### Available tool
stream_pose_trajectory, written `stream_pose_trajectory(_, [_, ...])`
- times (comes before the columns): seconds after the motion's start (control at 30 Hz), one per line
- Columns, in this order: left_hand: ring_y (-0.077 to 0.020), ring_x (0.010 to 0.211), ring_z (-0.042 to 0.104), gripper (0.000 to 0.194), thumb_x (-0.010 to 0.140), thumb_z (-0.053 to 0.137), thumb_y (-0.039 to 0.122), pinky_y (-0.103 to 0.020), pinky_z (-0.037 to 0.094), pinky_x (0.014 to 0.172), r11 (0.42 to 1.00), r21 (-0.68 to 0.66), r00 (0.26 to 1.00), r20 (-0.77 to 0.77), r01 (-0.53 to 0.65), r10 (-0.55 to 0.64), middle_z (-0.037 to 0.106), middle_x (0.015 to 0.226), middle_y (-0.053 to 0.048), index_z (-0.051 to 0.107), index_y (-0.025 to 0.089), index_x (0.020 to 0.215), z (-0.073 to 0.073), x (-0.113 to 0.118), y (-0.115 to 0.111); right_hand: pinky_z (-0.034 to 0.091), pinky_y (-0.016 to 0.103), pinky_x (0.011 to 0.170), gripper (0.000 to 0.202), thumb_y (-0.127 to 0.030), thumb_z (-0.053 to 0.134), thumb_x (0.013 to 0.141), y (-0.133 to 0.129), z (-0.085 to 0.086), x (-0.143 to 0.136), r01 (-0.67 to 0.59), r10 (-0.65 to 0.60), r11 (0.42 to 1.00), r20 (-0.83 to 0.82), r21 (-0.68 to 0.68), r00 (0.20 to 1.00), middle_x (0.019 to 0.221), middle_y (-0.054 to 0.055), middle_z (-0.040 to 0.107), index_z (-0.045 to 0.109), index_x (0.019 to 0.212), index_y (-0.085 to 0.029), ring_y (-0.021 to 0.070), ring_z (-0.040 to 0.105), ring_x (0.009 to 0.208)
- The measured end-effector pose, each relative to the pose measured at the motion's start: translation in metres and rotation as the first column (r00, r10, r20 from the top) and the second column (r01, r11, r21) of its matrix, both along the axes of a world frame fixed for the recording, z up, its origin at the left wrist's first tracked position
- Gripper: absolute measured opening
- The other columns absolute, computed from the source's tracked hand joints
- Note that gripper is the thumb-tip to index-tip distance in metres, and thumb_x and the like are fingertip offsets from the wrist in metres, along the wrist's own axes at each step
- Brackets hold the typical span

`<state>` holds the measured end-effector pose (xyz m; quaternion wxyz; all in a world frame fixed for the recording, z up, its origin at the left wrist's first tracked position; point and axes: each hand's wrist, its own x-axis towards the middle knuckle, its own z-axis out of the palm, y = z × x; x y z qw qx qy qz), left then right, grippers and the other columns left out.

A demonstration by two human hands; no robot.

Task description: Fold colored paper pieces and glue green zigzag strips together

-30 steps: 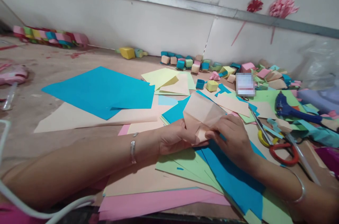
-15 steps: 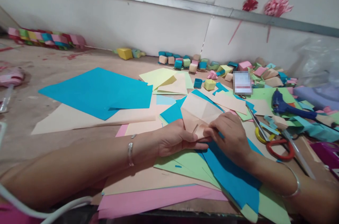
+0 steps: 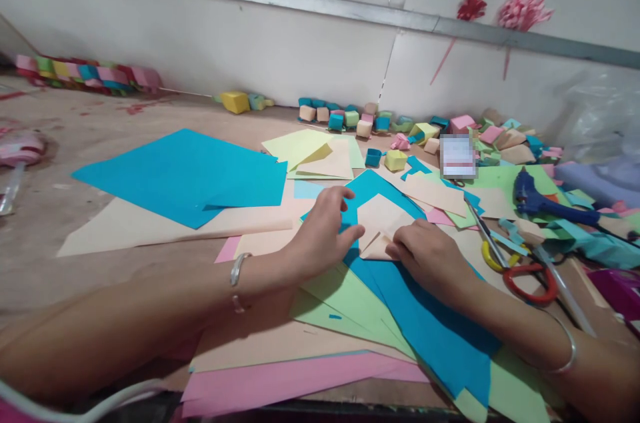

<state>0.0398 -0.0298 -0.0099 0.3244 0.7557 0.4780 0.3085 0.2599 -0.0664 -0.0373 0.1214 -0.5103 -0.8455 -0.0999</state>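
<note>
A small folded peach paper (image 3: 383,216) lies on blue paper (image 3: 435,316) in front of me. My right hand (image 3: 430,259) pinches its lower right edge, thumb and fingers together. Just left of it my left hand (image 3: 327,233) is raised, fingers curved and apart from the thumb, holding nothing. Green sheets (image 3: 350,306) and a pink sheet (image 3: 300,379) lie under and below the blue one. To the left, a large blue sheet (image 3: 185,176) rests on a peach sheet (image 3: 125,229).
Scissors with a red and yellow handle (image 3: 530,284) and a blue glue gun (image 3: 555,203) lie at the right. Small paper boxes (image 3: 395,159) and paper pieces line the wall. A pink glue gun (image 3: 23,148) sits at the far left. A white cable (image 3: 115,399) crosses the lower left.
My left hand has let go of the peach paper and moved up and left, its fingers opening. The peach paper now lies lower and flatter, with my right hand still on it.
</note>
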Motion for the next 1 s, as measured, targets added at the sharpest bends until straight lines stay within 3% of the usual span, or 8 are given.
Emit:
stream_pose_trajectory(0.07, [-0.0219,0.09,0.056,0.013,0.086,0.065,0.024,-0.037,0.046,0.078,0.956,0.198,0.956,-0.241,0.219,-0.169,0.058,0.098,-0.008,0.063,0.015,0.095,-0.003,-0.001,-0.002,0.029,0.029,0.06,0.028,-0.027,0.051,0.095,-0.002,0.002,-0.003,0.035,-0.037,0.996,-0.028,-0.082,0.999,0.065,0.003,0.058,0.052,0.068,-0.019,0.0183,0.053,0.066])
stream_pose_trajectory(0.13, [-0.0227,0.087,0.055,0.019,0.09,0.061,0.029,-0.035,0.044,0.075,0.888,0.218,0.865,-0.406,0.405,-0.295,0.06,0.088,-0.007,0.066,0.015,0.079,-0.007,-0.001,-0.006,0.029,0.028,0.058,0.027,-0.026,0.05,0.094,-0.003,0.004,-0.005,0.058,-0.067,0.987,-0.059,-0.149,0.996,0.066,0.001,0.058,0.051,0.069,-0.019,0.0162,0.052,0.063])
stream_pose_trajectory(0.17, [-0.0224,0.085,0.055,0.023,0.091,0.061,0.03,-0.035,0.044,0.074,0.869,0.228,0.841,-0.445,0.439,-0.308,0.061,0.085,-0.008,0.066,0.014,0.075,-0.01,0.0,-0.008,0.029,0.027,0.057,0.026,-0.026,0.05,0.094,-0.003,0.005,-0.006,0.068,-0.08,0.983,-0.064,-0.173,0.995,0.066,0.001,0.058,0.051,0.069,-0.019,0.0156,0.052,0.062])
stream_pose_trajectory(0.3, [-0.0203,0.079,0.054,0.03,0.095,0.056,0.032,-0.032,0.041,0.068,0.85,0.268,0.832,-0.47,0.454,-0.296,0.061,0.081,-0.007,0.066,0.013,0.074,-0.015,0.003,-0.008,0.026,0.027,0.056,0.026,-0.03,0.05,0.095,-0.005,0.005,-0.007,0.121,-0.13,0.975,-0.038,-0.189,0.991,0.067,0.001,0.06,0.052,0.071,-0.019,0.0155,0.053,0.061])
stream_pose_trajectory(0.63, [-0.0204,0.081,0.051,0.025,0.096,0.049,0.026,-0.031,0.039,0.067,0.854,0.285,0.838,-0.475,0.436,-0.269,0.058,0.085,-0.007,0.061,0.013,0.077,-0.02,0.005,0.001,0.015,0.028,0.053,0.036,-0.044,0.046,0.096,-0.007,0.006,-0.006,0.194,-0.193,0.979,0.01,-0.064,0.981,0.065,0.002,0.061,0.053,0.07,-0.02,0.0167,0.056,0.061])
stream_pose_trajectory(0.83, [-0.0189,0.082,0.051,0.012,0.093,0.053,0.019,-0.029,0.038,0.067,0.858,0.279,0.845,-0.457,0.432,-0.277,0.059,0.09,-0.007,0.062,0.013,0.088,-0.019,0.005,-0.001,0.012,0.028,0.052,0.035,-0.044,0.048,0.095,-0.008,0.007,-0.01,0.25,-0.246,0.967,0.082,-0.051,0.966,0.065,0.002,0.063,0.054,0.07,-0.02,0.0169,0.056,0.058])
stream_pose_trajectory(1.0, [-0.019,0.078,0.051,0.024,0.095,0.055,0.029,-0.029,0.036,0.062,0.845,0.268,0.828,-0.469,0.464,-0.306,0.058,0.085,-0.006,0.064,0.013,0.08,-0.015,0.004,0.0,0.012,0.028,0.051,0.032,-0.041,0.048,0.095,-0.008,0.007,-0.011,0.256,-0.246,0.964,0.114,-0.078,0.962,0.067,0.003,0.064,0.055,0.074,-0.019,0.0163,0.054,0.056])
